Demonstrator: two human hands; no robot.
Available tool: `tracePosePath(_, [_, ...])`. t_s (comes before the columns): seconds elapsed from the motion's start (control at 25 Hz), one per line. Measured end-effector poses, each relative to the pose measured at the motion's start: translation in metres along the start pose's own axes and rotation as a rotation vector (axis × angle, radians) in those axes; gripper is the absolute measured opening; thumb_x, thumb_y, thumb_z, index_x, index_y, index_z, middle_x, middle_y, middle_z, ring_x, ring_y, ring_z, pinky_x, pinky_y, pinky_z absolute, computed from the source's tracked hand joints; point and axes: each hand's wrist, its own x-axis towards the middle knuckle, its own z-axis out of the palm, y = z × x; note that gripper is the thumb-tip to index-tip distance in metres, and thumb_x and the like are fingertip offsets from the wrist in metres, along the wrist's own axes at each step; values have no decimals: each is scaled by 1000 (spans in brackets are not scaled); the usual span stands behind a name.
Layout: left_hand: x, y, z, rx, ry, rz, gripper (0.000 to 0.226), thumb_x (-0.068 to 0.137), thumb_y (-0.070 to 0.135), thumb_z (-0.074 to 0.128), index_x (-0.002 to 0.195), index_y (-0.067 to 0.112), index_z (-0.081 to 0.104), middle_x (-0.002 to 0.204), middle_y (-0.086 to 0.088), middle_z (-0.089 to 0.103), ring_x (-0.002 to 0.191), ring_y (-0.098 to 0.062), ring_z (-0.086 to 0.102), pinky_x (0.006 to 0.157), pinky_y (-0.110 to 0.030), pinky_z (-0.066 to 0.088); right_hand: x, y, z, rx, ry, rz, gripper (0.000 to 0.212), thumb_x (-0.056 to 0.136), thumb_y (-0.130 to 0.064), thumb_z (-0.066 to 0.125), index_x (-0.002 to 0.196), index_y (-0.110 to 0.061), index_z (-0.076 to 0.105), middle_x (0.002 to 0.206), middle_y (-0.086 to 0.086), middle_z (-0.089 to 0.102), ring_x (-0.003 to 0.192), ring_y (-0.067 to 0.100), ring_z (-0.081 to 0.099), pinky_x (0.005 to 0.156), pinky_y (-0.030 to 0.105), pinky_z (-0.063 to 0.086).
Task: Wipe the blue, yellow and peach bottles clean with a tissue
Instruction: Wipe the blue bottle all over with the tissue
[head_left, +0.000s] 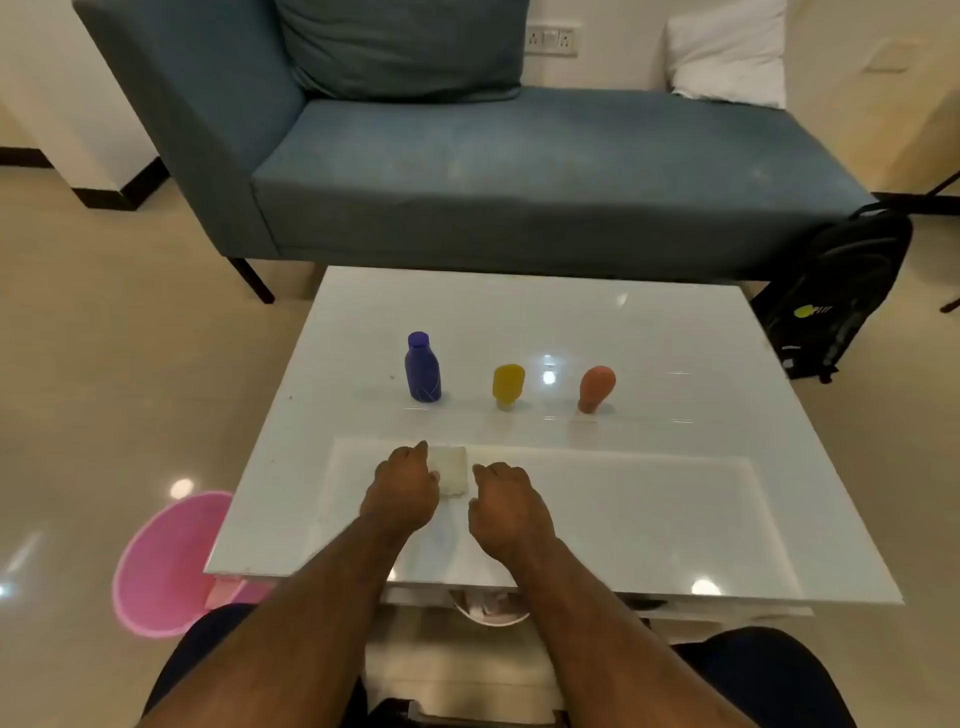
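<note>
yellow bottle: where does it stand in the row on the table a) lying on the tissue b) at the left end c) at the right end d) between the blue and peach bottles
d: the yellow bottle stands between the blue bottle on the left and the peach bottle on the right, all beyond the tissue.

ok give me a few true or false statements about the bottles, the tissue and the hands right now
1. The blue bottle stands left of the yellow bottle. True.
2. The peach bottle lies on the sofa. False: it stands on the white table, cap down.
3. The left hand touches the tissue. True.
4. The right hand holds the yellow bottle. False: it holds no bottle; it rests beside the tissue.
5. A pink basket sits on the table. False: it is on the floor.
</note>
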Motion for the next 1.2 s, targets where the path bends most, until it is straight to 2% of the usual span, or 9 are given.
tracePosePath(0.24, [45,4,13,20,11,-86,62,99,36,58,150,12,34,146,-12,46,134,-29,44,110,-39,39,51,3,17,239,-41,196,44,95,-36,50,132,-12,47,132,7,52,121,23,48,100,30,37])
tracePosePath(0.48, [61,-7,23,-94,-3,-120,69,88,33,74,146,17,40,142,-10,41,131,-29,41,107,-39,41,86,4,32,328,-31,337,43,89,-35,61,128,-20,51,127,2,56,115,22,54,99,34,45])
tracePosePath(0.6, [64,-9,22,-141,10,-126,55,83,28,79,129,18,50,132,-7,46,123,-27,46,98,-32,41,92,1,35,357,-1,342,25,88,-29,63,111,-22,59,111,0,58,99,17,58,88,27,49])
tracePosePath(0.76, [62,-11,15,-342,34,-81,22,90,17,68,103,18,51,104,-2,60,102,-24,58,81,-27,43,93,-4,28,518,40,344,6,88,-20,60,94,-20,59,93,-4,61,86,13,58,71,18,42])
tracePosePath(0.84, [58,-6,6,-532,35,-95,18,95,15,63,109,15,52,101,-3,60,96,-24,60,79,-30,50,91,-6,20,599,37,359,10,91,-22,58,101,-18,58,94,-4,61,86,13,57,73,19,43])
tracePosePath(0.96, [55,-2,-6,-746,-5,-145,26,95,13,65,119,15,54,112,-9,62,99,-26,62,89,-38,57,87,-7,8,756,34,374,26,93,-24,58,117,-20,49,105,-4,55,97,17,57,87,26,49])
tracePosePath(1.04, [55,0,-10,-835,-55,-163,29,94,12,68,120,13,56,116,-12,63,103,-28,64,90,-40,59,83,-6,4,813,38,369,33,92,-25,60,120,-24,43,109,-3,54,98,19,58,90,32,52])
tracePosePath(1.12, [54,2,-14,-821,-66,-155,32,92,14,70,121,13,56,115,-9,64,104,-27,64,85,-31,57,80,-6,1,819,86,383,29,92,-23,60,114,-26,41,109,-1,55,96,19,58,91,36,53])
tracePosePath(1.2, [56,3,-23,-774,59,-149,32,90,15,72,119,13,58,109,-5,64,104,-27,64,80,-26,51,79,-5,-2,808,164,394,23,93,-21,58,107,-26,41,106,-2,54,94,18,58,92,37,52])
